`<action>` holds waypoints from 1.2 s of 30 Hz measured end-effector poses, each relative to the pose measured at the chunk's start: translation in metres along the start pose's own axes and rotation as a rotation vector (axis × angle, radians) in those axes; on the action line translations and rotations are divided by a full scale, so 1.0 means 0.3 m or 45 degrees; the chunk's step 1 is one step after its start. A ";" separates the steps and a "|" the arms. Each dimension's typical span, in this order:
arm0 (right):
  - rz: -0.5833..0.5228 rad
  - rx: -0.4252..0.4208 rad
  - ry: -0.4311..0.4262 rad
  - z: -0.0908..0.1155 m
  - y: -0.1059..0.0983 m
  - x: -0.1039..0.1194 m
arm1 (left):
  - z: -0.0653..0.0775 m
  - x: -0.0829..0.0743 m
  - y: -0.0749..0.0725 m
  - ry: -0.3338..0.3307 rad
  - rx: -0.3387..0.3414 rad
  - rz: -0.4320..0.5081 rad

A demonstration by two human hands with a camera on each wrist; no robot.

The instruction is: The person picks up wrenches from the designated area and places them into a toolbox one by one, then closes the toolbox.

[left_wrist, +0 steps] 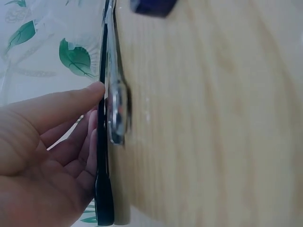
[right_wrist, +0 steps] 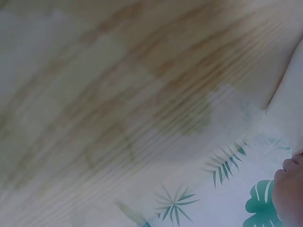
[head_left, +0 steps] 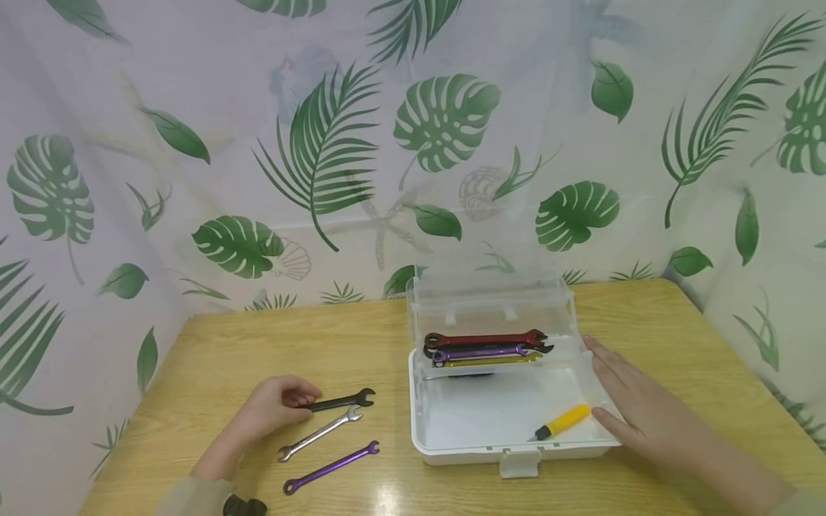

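My left hand (head_left: 274,408) pinches a black combination wrench (head_left: 342,400) at its near end, low over the table; in the left wrist view the thumb and fingers grip the black wrench (left_wrist: 102,142) along its shaft. Just in front of it lies a silver wrench (head_left: 319,434), and nearer still a purple wrench (head_left: 332,467). My right hand (head_left: 645,412) rests with straight fingers against the right side of a white toolbox (head_left: 458,457), whose clear lid (head_left: 490,283) stands raised. Only a bit of the right hand (right_wrist: 289,194) enters the right wrist view.
Red (head_left: 484,339), purple (head_left: 480,352) and yellow (head_left: 493,360) wrenches, with dark ones among them, lie in the box's clear upper tray. A yellow-handled tool (head_left: 568,419) with a pointed metal tip lies in the box bottom. A leaf-print curtain (head_left: 361,279) hangs behind the table.
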State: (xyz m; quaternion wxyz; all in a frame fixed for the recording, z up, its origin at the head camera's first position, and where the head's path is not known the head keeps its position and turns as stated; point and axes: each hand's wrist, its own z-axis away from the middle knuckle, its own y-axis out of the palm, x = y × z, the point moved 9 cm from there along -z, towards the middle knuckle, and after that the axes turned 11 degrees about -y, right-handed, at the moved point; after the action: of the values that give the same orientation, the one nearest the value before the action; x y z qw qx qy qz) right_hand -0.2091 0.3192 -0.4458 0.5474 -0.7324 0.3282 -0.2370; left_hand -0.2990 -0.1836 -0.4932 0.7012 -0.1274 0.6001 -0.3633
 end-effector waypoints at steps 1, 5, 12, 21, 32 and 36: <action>0.000 0.008 0.009 0.000 0.001 -0.001 | -0.003 0.001 0.001 -0.003 -0.001 -0.006; -0.007 0.030 0.031 0.001 0.006 -0.004 | -0.009 -0.005 0.002 0.022 -0.015 -0.054; -0.009 0.033 0.034 -0.001 0.005 -0.007 | -0.013 -0.025 0.009 0.061 -0.022 -0.173; 0.004 0.030 0.034 -0.005 -0.003 -0.001 | -0.012 -0.031 0.017 0.033 -0.032 -0.204; -0.003 0.031 0.038 -0.004 -0.005 0.001 | -0.010 -0.031 0.028 0.021 -0.022 -0.210; 0.002 0.028 0.033 -0.002 -0.002 0.001 | -0.007 -0.038 0.027 0.018 -0.026 -0.218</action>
State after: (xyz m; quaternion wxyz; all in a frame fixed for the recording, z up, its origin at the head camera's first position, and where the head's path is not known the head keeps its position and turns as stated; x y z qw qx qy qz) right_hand -0.2093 0.3189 -0.4450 0.5513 -0.7230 0.3331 -0.2497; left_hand -0.2981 -0.1697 -0.4902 0.6619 -0.1827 0.5956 -0.4167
